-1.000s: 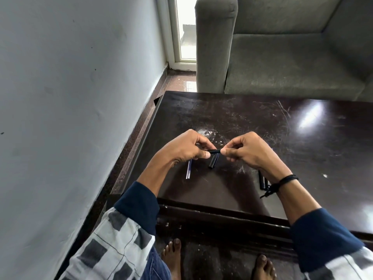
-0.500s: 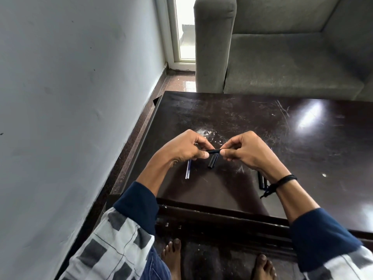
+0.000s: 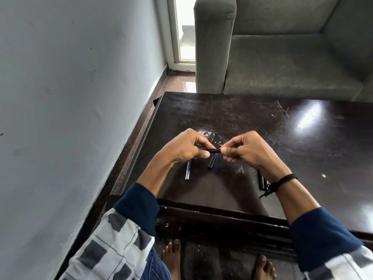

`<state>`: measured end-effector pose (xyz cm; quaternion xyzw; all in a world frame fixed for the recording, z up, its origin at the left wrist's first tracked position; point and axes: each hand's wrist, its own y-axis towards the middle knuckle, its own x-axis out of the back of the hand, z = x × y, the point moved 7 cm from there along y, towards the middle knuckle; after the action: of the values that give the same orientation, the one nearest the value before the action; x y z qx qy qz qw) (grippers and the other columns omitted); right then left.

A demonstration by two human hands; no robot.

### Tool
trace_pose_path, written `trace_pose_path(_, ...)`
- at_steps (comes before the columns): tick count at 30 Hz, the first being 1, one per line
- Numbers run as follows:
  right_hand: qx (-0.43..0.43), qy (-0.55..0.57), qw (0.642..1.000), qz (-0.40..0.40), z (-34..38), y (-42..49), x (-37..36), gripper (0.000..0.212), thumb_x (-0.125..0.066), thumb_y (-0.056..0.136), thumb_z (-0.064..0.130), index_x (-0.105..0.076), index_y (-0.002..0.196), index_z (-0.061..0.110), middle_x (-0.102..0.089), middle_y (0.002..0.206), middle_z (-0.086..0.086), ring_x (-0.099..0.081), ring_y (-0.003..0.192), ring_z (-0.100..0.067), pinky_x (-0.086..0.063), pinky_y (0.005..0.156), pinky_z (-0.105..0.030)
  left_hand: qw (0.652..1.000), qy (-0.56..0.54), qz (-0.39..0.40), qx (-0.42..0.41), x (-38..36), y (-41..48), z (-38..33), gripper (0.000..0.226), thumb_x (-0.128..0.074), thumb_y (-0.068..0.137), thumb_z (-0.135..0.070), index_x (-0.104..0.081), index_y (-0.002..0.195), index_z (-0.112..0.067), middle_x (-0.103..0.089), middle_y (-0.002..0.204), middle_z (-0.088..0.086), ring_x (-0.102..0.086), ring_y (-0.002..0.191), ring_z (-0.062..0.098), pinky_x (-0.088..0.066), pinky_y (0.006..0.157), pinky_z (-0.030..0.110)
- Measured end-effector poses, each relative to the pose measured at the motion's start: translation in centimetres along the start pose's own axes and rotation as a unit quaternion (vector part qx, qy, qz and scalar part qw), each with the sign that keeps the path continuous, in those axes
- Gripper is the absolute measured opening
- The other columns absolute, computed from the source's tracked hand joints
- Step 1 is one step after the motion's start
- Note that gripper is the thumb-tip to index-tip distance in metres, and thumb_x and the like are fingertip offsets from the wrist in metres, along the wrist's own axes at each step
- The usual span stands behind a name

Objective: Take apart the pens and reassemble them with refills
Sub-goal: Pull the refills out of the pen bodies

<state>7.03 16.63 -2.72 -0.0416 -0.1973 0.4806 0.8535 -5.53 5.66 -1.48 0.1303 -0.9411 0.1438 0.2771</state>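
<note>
A black pen (image 3: 214, 151) is held level above the dark table (image 3: 232, 116), its short visible middle showing between my hands. My left hand (image 3: 185, 147) pinches its left end between thumb and fingers. My right hand (image 3: 247, 151) pinches its right end. On the table below lie two thin blue refills (image 3: 188, 172) to the left and a black pen part (image 3: 213, 161) just under the held pen. More black pen parts (image 3: 261, 181) lie behind my right wrist, partly hidden.
A grey wall runs along the left, close to the table's left edge. A grey sofa (image 3: 282, 57) stands behind the table. The table's near edge (image 3: 222, 211) is just in front of my bare feet (image 3: 171, 257).
None of the table parts moved. Both hands keep their pinch on the pen with almost no shift.
</note>
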Motion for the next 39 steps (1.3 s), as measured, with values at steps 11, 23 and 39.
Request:
trace_pose_path(11,0.0,-0.226,0.967,-0.115,-0.7,0.0,1.6,0.018,-0.084,0.078,0.025,-0.07,0.09,0.027,-0.07,0.081,0.011,-0.066,0.08,-0.009,-0.045,0.065,-0.02,0.993,-0.058,-0.025,0.097,3.1,-0.9,3.4,0.027,-0.07,0.089,0.002,-0.076,0.114,-0.008,-0.067,0.088,0.008,-0.058,0.071,0.007,-0.054,0.063,0.018)
trace_pose_path(23,0.09,-0.412,0.906,0.032,-0.1,-0.5,-3.2,0.024,-0.075,0.084,0.023,-0.071,0.103,0.037,-0.05,0.109,0.012,-0.056,0.101,-0.015,-0.05,0.089,-0.04,0.993,-0.055,-0.012,0.101,3.1,-0.6,4.2,0.025,-0.068,0.091,0.003,-0.076,0.112,-0.007,-0.065,0.074,0.004,-0.056,0.064,0.007,-0.05,0.062,0.02)
trace_pose_path(39,0.056,-0.361,0.927,-0.083,0.4,-0.3,0.0,0.011,-0.073,0.086,0.026,-0.065,0.093,0.03,-0.065,0.09,0.011,-0.06,0.089,-0.015,-0.042,0.071,-0.032,0.994,-0.033,0.034,0.097,1.1,-0.3,3.4,0.023,-0.07,0.09,-0.002,-0.077,0.109,-0.012,-0.065,0.08,0.002,-0.056,0.074,0.014,-0.049,0.06,0.015)
